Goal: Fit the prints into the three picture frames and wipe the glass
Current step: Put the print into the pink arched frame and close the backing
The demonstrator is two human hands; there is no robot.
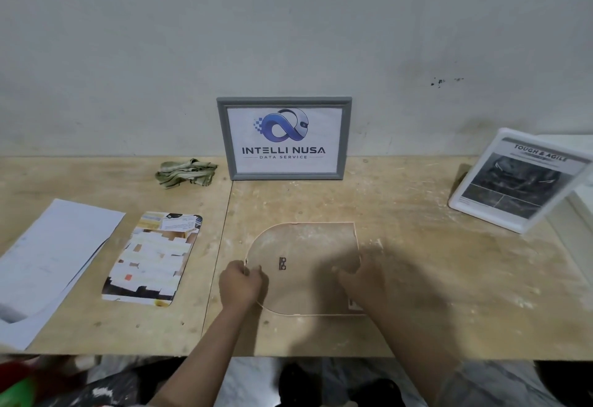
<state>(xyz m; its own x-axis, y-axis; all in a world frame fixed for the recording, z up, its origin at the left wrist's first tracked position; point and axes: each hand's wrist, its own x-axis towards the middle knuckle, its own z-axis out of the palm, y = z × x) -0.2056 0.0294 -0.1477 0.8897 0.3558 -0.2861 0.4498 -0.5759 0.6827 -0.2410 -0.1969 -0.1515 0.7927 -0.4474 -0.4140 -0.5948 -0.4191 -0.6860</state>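
Note:
An arch-shaped picture frame (308,246) lies face down in front of me, its brown backing board up with a small metal hanger in the middle. My left hand (240,284) pinches the frame's left edge. My right hand (362,275), blurred, rests on the frame's right edge. A colourful arch-cut print (154,259) lies flat to the left. A grey frame (284,138) with a logo print stands against the wall. A white frame (516,178) holding a black-and-white print leans at the right. A crumpled green cloth (186,173) sits left of the grey frame.
White paper sheets (48,259) lie stacked at the far left of the plywood worktable (417,246). A white box (574,214) props the white frame at the right edge. A seam runs down the table left of the arch frame.

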